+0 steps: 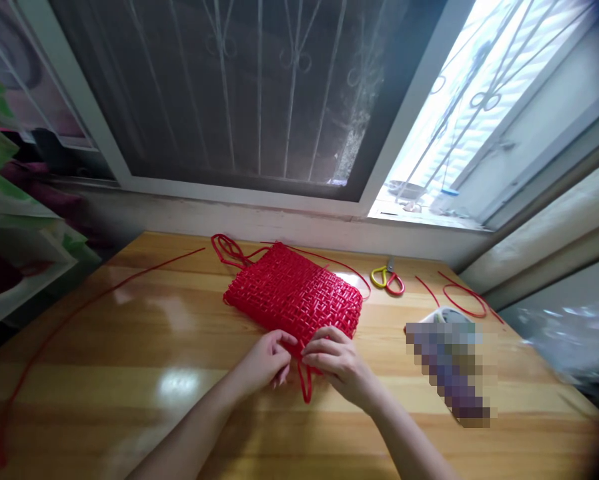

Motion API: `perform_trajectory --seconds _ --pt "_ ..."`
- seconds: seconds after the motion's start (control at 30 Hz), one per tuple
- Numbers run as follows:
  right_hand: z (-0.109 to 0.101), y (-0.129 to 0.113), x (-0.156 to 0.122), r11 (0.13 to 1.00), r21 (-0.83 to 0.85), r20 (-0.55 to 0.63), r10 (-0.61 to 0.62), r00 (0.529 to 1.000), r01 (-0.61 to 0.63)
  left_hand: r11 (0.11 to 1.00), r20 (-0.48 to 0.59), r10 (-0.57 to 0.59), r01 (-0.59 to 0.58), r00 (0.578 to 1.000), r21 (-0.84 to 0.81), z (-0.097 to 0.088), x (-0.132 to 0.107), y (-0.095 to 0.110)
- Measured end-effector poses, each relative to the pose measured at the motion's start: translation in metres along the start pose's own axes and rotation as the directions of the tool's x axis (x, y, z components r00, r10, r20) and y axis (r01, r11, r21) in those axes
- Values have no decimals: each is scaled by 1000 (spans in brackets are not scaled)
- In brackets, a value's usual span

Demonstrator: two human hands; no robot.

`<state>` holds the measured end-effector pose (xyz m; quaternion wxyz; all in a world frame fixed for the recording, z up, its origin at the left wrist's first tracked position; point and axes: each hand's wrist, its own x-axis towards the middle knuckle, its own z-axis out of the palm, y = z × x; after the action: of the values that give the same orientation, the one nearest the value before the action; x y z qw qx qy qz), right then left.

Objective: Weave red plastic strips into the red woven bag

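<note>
A red woven plastic mat [292, 293] lies flat on the wooden table [129, 373], with loose red strands trailing from its far corners. My left hand [267, 360] and my right hand [337, 363] meet at its near edge. Both are closed in a pinch on a red strand [305, 383] that hangs down from the weave between them. The fingertips press against the mat's edge.
Scissors with one yellow and one red handle [388, 279] lie behind the mat to the right. More red strands [462, 300] coil at the far right, and one long strand [54, 333] runs across the left. A blurred-out object [449, 363] sits right of my hands. A window stands behind.
</note>
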<state>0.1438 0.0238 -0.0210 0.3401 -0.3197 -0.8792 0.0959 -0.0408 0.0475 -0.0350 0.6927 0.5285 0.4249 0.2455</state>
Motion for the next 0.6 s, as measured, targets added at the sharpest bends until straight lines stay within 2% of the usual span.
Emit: perform_trajectory --seconds 0.17,0.27,0.43,0.6 --pt "3 6 1 992 102 -45 83 996 -78 997 -25 -13 14 1000 74 0 -2 0" --pt "4 9 3 985 109 -43 139 989 -134 993 -34 -1 5 999 120 1 -3 0" --pt "6 10 6 985 120 -28 127 992 -122 984 -91 -5 21 996 179 3 -3 0" --pt "7 8 8 987 95 -37 134 990 -130 987 -109 2 15 994 161 3 -1 -2"
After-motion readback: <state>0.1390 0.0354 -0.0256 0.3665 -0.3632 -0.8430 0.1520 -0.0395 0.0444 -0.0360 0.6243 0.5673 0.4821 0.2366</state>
